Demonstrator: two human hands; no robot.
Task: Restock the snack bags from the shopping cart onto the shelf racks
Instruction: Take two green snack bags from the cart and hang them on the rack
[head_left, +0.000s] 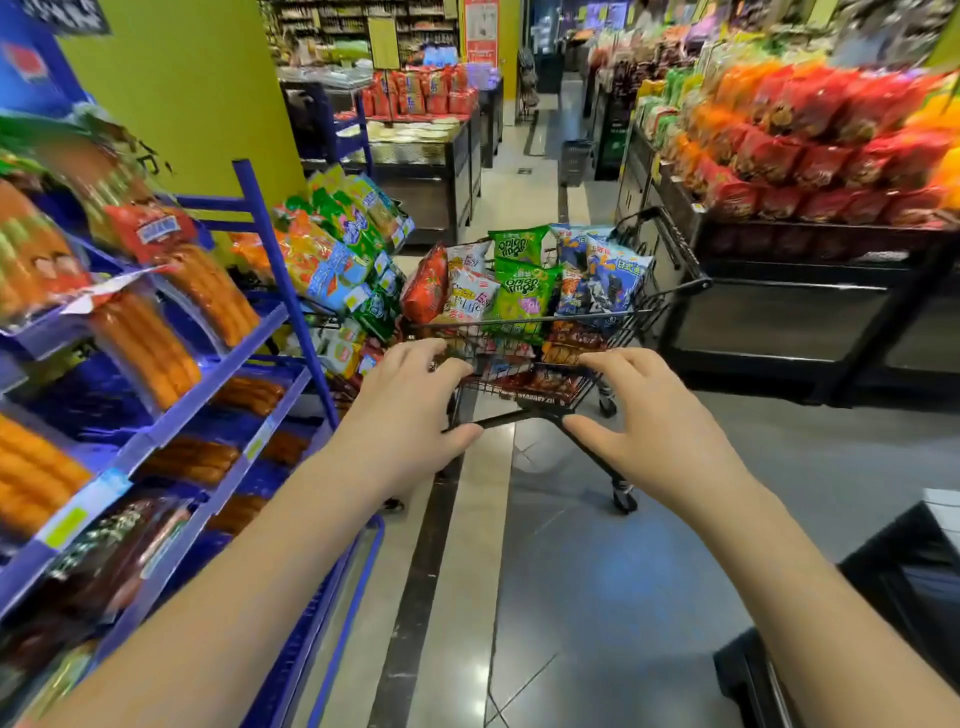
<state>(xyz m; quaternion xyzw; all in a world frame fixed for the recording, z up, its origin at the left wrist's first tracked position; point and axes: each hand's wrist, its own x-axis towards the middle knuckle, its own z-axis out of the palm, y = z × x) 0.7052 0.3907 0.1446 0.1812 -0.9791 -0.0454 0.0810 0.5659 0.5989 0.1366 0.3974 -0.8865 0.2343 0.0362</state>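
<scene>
Plainly, the bags heaped past the cart's rim look light, puffy, crushable, best pinched by a top seam; left hand and right hand hover spread, gripping nothing.

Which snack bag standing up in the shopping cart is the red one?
The red bag at the left end of the cart, beside the white bag. The others standing there are green onion rings bags and blue bags.
</scene>
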